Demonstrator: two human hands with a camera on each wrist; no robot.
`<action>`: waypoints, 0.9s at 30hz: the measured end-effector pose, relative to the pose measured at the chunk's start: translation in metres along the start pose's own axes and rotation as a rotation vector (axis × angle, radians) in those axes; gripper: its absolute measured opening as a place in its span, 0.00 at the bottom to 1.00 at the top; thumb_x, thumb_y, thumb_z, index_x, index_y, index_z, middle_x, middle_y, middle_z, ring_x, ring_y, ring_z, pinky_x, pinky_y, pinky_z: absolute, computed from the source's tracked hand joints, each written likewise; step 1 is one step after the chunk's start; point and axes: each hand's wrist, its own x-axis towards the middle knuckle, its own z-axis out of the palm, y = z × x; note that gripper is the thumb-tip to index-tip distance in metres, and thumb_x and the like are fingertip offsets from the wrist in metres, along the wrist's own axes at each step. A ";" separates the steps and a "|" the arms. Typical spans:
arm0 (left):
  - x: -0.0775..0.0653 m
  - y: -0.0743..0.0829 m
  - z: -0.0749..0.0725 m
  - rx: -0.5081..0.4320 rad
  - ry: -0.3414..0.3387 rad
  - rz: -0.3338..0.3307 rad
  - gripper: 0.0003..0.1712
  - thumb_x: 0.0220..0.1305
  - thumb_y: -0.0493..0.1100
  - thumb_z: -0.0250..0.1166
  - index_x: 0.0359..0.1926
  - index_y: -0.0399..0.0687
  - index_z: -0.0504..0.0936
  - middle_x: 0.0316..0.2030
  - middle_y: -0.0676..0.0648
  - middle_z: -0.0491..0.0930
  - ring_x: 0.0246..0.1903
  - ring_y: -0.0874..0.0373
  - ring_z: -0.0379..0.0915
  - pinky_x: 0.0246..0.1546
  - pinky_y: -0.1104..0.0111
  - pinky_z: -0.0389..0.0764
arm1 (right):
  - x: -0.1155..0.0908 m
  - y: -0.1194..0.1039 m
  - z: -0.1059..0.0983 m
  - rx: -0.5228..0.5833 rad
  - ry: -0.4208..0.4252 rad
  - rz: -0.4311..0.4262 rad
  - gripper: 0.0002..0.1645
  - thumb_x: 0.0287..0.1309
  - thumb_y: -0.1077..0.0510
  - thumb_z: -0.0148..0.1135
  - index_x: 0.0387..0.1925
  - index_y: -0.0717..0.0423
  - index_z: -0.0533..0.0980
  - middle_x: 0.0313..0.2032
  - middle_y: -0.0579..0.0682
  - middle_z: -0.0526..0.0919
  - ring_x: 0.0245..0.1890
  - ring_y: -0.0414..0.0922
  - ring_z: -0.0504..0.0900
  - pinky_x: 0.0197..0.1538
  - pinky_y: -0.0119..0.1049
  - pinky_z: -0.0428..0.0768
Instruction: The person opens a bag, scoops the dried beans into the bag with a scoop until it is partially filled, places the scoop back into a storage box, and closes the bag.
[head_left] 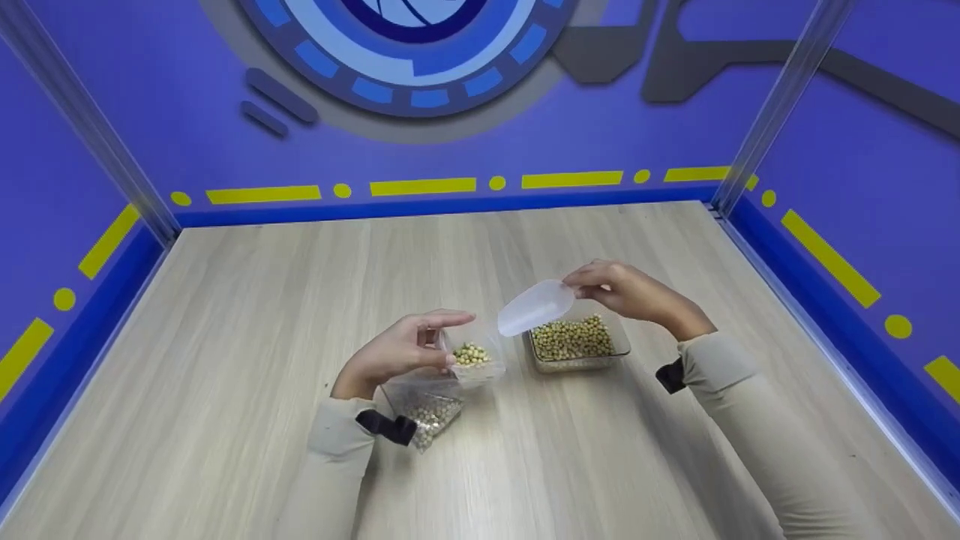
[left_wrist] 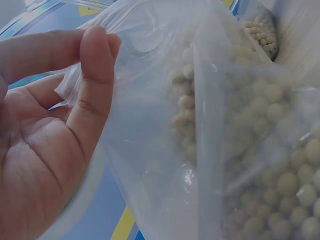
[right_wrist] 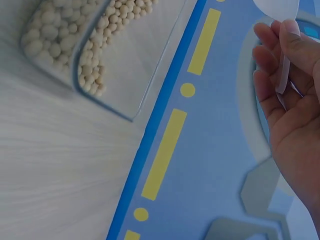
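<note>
My left hand [head_left: 397, 349] pinches the top of a clear plastic bag [head_left: 489, 369], with pale round dried beans [head_left: 471, 354] in its lower part. In the left wrist view, the thumb and fingers meet at the film of this bag [left_wrist: 145, 125]. My right hand [head_left: 634, 291] grips a translucent white scoop [head_left: 536, 307] by its handle, which crosses the palm in the right wrist view. The scoop's bowl tilts down toward the bag, beside its mouth. Below the scoop stands a clear rectangular container [head_left: 576, 366] of the same beans.
Another clear bag of beans [head_left: 431, 416] lies on the wooden table [head_left: 247, 360], just in front of my left wrist. Blue-purple panels [head_left: 465, 157] with yellow markings wall the table at the back and both sides.
</note>
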 end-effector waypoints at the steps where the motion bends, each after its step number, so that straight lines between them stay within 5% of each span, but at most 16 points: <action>1: -0.001 0.001 -0.001 -0.005 -0.003 0.000 0.36 0.56 0.28 0.64 0.67 0.35 0.66 0.68 0.37 0.63 0.28 0.67 0.73 0.33 0.77 0.80 | -0.002 0.002 -0.001 0.004 0.012 0.004 0.16 0.59 0.66 0.61 0.49 0.62 0.82 0.47 0.59 0.84 0.49 0.55 0.80 0.51 0.49 0.80; 18: -0.025 0.019 -0.026 -0.043 -0.065 0.046 0.38 0.57 0.31 0.67 0.68 0.35 0.65 0.69 0.35 0.60 0.30 0.67 0.73 0.33 0.76 0.79 | -0.030 0.032 -0.022 -0.065 0.011 0.074 0.15 0.59 0.68 0.60 0.48 0.64 0.81 0.46 0.61 0.84 0.49 0.59 0.81 0.52 0.54 0.78; 27: -0.017 0.017 -0.021 0.044 -0.086 0.007 0.38 0.56 0.29 0.65 0.69 0.39 0.65 0.68 0.37 0.63 0.27 0.67 0.65 0.28 0.79 0.73 | -0.041 0.032 -0.036 -0.232 -0.061 0.107 0.16 0.57 0.72 0.59 0.48 0.65 0.81 0.46 0.61 0.84 0.48 0.59 0.80 0.50 0.53 0.80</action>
